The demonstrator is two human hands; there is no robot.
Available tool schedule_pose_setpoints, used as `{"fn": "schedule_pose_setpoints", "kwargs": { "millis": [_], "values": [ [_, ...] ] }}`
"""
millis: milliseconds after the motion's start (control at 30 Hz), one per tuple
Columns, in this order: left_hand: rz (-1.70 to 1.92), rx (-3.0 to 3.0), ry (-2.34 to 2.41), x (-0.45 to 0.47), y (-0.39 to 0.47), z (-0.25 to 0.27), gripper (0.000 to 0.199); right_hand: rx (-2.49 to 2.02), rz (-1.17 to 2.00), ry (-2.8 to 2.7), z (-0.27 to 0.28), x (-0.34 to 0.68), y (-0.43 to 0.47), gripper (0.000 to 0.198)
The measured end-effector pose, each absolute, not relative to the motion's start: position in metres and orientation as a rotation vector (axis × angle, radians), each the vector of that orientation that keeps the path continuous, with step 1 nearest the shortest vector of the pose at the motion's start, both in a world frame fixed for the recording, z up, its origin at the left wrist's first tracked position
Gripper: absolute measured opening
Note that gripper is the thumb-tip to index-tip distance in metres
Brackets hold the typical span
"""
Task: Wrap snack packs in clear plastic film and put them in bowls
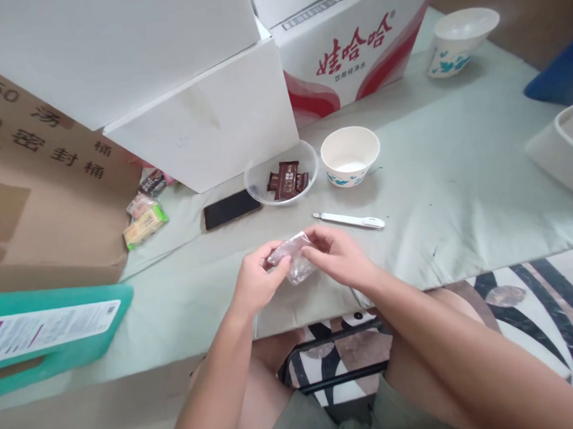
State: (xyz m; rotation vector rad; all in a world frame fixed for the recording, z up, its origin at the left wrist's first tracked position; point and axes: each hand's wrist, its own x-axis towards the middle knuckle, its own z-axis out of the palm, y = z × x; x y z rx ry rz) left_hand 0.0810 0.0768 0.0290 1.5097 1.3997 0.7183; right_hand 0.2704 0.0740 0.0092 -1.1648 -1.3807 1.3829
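Observation:
Between my two hands is a small clear plastic packet (299,260), crinkled and shiny; what is inside it I cannot make out. My left hand (261,276) pinches its left side with the thumb on top. The right side is gripped by my right hand (339,253), thumb pressed on the film. Just beyond lies a white utility knife (349,220) on the cloth. A clear round bowl (252,189) holds several brown wrapped snacks (287,181). Beside it stands a white paper bowl (350,142) with blue leaf prints. A black phone (232,209) lies left of the clear bowl.
White boxes (209,116) and a red-and-white carton (350,64) stand at the back. Left are a brown carton (49,188), small snack packs (145,226) and a green container (95,327). Another paper bowl (460,45) and white containers (561,149) are at right.

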Motion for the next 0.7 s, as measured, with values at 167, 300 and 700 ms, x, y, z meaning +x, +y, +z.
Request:
{"fn": "schedule_pose_setpoints", "kwargs": {
  "millis": [167,300,700],
  "values": [
    [0.710,1.633,1.320,0.100,0.097,0.045,0.013,-1.119,1.239,-1.358,0.007,0.282,0.084,0.032],
    [0.921,1.814,1.471,0.126,0.133,0.081,0.019,-1.209,1.245,-0.931,0.009,0.288,0.091,0.021],
    [0.362,2.282,1.393,0.293,0.268,0.068,0.033,-1.204,1.310,-0.791,0.015,0.299,0.099,0.010]
  ]
}}
